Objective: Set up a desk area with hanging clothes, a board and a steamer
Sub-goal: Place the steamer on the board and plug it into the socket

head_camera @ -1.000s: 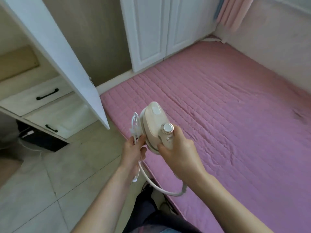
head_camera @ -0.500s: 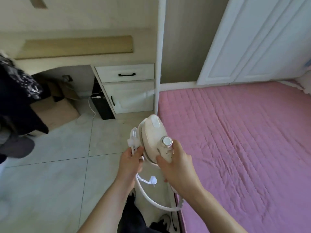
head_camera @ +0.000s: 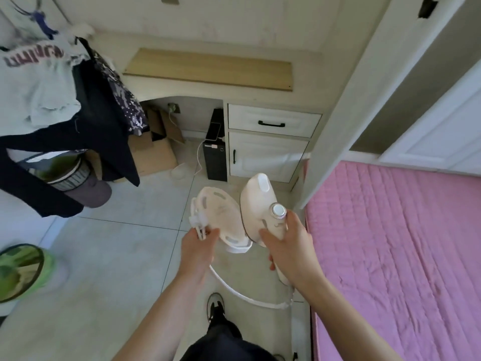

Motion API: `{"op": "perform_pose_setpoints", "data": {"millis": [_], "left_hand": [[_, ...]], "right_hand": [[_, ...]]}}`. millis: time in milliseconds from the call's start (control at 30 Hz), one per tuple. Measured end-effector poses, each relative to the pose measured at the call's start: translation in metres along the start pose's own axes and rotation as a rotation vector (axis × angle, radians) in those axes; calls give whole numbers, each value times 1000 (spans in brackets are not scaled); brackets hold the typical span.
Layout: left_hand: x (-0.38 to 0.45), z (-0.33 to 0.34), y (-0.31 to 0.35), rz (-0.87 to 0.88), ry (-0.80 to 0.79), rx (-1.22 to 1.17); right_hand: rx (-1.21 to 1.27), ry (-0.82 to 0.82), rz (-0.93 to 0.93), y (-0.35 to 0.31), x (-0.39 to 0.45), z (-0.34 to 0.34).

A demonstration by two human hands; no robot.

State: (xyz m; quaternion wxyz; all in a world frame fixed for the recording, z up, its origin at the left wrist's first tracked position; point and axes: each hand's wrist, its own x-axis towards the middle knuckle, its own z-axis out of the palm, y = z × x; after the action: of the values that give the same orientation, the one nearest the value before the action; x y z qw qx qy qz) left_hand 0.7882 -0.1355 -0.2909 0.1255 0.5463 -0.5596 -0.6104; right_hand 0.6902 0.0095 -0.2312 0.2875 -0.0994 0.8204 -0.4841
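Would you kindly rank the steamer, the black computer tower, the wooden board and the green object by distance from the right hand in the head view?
1. The steamer, gripped in the right hand.
2. The black computer tower, ahead, under the desk.
3. The wooden board, on the desk top, ahead.
4. The green object, far left on the floor.

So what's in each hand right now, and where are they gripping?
The right hand grips the steamer by its handle, below the silver knob. The left hand pinches the plug end of the cord and holds the detached base plate by its edge.
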Motion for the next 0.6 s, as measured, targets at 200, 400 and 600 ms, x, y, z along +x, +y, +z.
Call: {"op": "perform_pose_setpoints", "data": {"millis": [200,400,600], "left_hand": [[54,-39,25,-146,78,-283],[105,-68,52,-156,121,-489],[159,-85,80,-170,148,-650]], "right_hand": [[27,29,-23,-38,42,52],[60,58,-45,-68,81,85],[40,52,-69,-94,133,100]]}}
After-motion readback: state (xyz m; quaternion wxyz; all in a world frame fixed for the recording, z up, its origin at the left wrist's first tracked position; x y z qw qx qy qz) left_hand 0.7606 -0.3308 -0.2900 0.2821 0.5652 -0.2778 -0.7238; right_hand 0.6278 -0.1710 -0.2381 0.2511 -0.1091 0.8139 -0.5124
